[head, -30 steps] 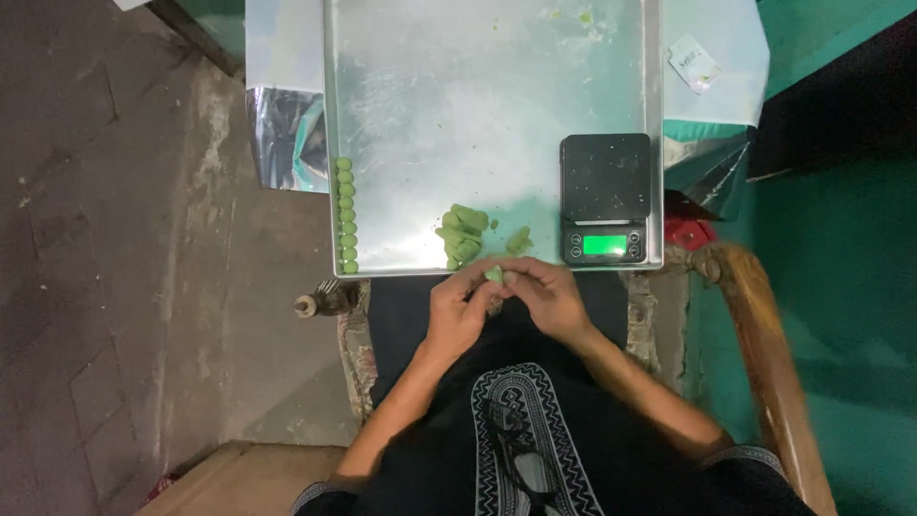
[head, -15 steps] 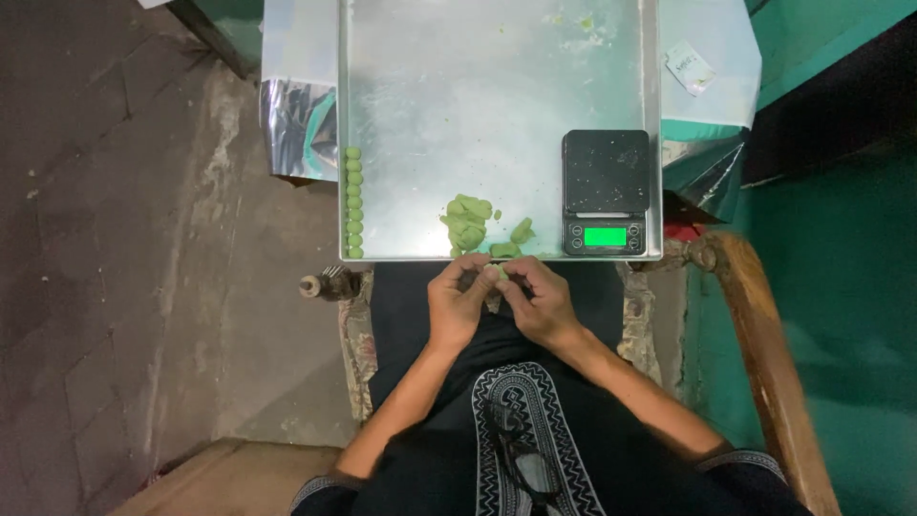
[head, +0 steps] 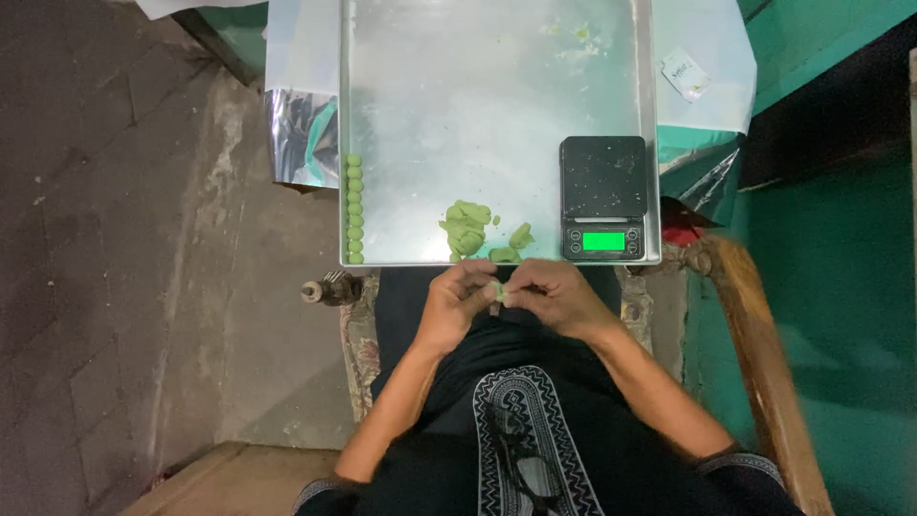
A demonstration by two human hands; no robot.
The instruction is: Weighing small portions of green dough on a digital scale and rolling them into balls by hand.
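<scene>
My left hand (head: 457, 304) and my right hand (head: 554, 298) meet over my lap, just below the near edge of a metal tray (head: 497, 115). Between their fingertips they pinch a small piece of green dough (head: 498, 290). A pile of green dough pieces (head: 466, 229) lies on the tray near its front edge, right above my hands. Several small green dough balls (head: 354, 210) stand in a row along the tray's left edge. A black digital scale (head: 604, 196) with a lit green display sits at the tray's front right corner.
I sit in a wooden chair whose armrest (head: 755, 334) runs down the right side. A silvery foil bag (head: 304, 134) lies left of the tray and a plastic sheet (head: 707, 67) right of it. Concrete floor (head: 143, 268) spreads to the left; a green wall (head: 841, 287) is on the right.
The view has shifted slightly, so the tray sits a little lower in the picture. My hands stay together at the tray's front edge, still working the small green piece.
</scene>
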